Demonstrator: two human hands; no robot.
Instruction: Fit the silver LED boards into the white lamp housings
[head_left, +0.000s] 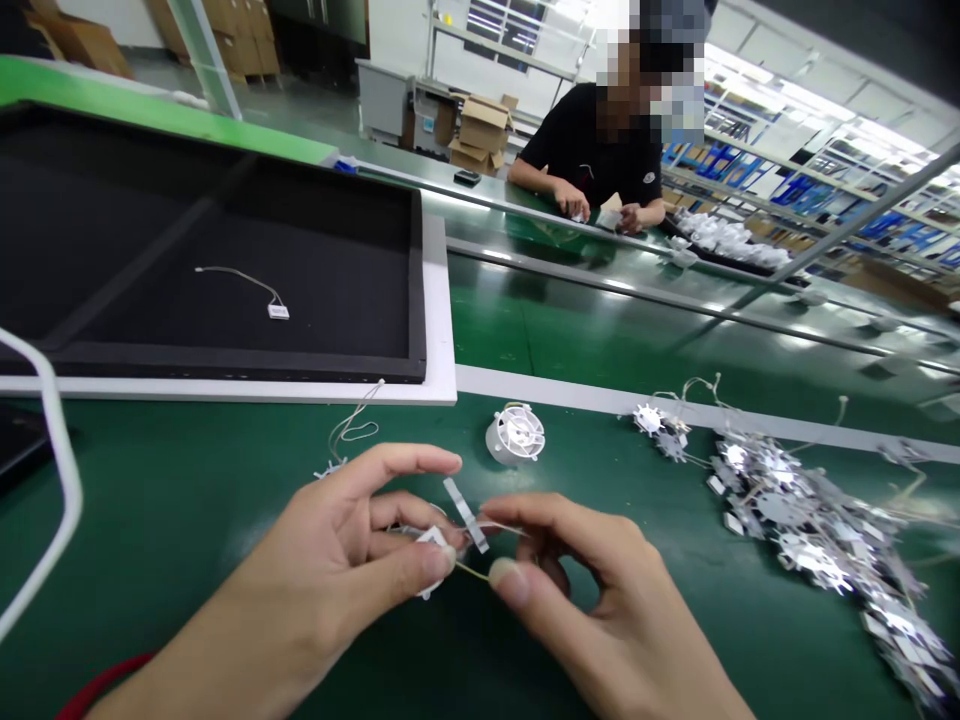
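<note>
My left hand [352, 560] pinches a small white plastic piece [432, 540] between thumb and fingers. My right hand [585, 585] pinches a thin pale wire [472, 570] between thumb and forefinger, and the wire runs across to the white piece. A narrow silver strip [465, 514] stands tilted between my hands. A round white slotted part [515, 433] lies on the green mat just beyond my fingertips. To the right lies a tangled heap of silver star-shaped pieces on wires [802, 530]. Behind my left hand sits a loose coil of thin wire [352, 425].
A white-framed black foam tray [247, 250] holds a wired white tag [278, 311]. A white cable loop [56, 470] curves at the left. Across the green workbench, a co-worker [592, 150] handles small pieces beside a pile of white items [727, 240]. Cardboard boxes [480, 135] stand behind.
</note>
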